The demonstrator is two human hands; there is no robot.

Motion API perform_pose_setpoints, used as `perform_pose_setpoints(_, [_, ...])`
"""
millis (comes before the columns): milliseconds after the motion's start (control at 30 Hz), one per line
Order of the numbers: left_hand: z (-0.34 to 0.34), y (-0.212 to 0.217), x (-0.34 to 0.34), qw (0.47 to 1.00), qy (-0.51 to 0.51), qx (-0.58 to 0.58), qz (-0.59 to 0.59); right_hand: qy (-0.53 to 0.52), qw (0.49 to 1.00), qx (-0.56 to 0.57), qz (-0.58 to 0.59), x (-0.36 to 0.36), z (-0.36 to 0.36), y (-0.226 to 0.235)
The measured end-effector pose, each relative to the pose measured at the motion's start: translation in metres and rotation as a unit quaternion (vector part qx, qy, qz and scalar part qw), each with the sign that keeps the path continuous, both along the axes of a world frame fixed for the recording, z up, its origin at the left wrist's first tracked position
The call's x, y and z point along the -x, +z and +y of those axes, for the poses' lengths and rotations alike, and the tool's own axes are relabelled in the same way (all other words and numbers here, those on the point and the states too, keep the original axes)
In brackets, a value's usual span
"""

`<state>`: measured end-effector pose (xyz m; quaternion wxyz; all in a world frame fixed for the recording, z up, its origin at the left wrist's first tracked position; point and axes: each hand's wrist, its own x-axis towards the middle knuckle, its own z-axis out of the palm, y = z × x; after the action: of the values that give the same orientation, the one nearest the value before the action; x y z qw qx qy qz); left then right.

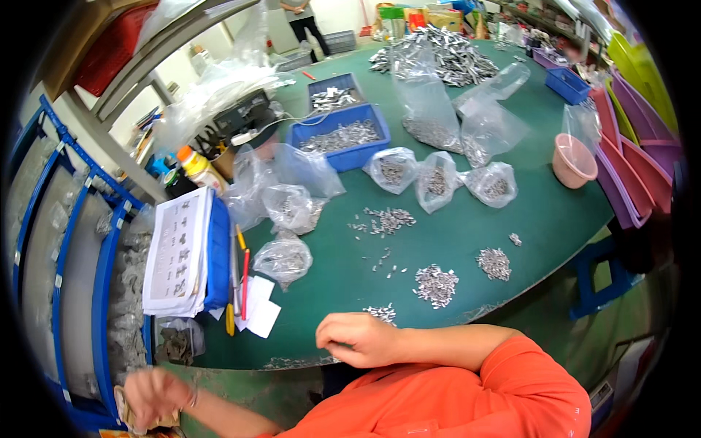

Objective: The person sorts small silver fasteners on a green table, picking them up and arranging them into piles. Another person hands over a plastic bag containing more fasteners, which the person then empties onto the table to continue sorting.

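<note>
Holding the left hand (152, 398) low beyond the near-left corner of the green table (336, 274), near a blue-framed rack (108, 277), seeming to bend the fingers part-way; blurring too much there to tell whether gripping anything. Holding the right hand (358, 339) over the table's near edge, curling the fingers loosely and hiding their inner side, so not telling whether pinching a piece. Placing it there probably for having the small heap (381, 314) of grey metal pieces within easy reach, just beyond. Setting a fuller heap (436, 285) and a rightward heap (494, 263) apart, likely for preventing mixing. Spreading a looser scatter (391, 221) farther in. Lining up three plastic bags (436, 204) with mouths gaping, apparently for easy access. Behind, containing more pieces in a blue bin (358, 157), presumably for stopping any spilling. Farthest, piling long metal strips (445, 58) directly on the tabletop, perhaps for lack of bin room.
</note>
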<state>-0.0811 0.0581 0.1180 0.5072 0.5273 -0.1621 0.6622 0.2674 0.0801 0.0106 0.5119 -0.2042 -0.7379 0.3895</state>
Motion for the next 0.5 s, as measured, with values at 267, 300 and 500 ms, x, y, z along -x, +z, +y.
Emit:
perform_pose_setpoints(267, [-0.021,0.02,0.002,0.968,-0.063,-0.176,0.165,0.026,0.999,0.004,-0.021,0.009,-0.013,-0.007])
perform_pose_setpoints(300, [-0.019,0.025,-0.002,0.96,-0.079,-0.201,0.18,0.024,0.999,-0.007,-0.023,0.009,-0.016,-0.006])
perform_pose_setpoints(500, [-0.004,0.089,-0.068,0.849,-0.096,-0.413,0.316,0.034,0.999,-0.006,-0.02,0.013,-0.021,-0.004])
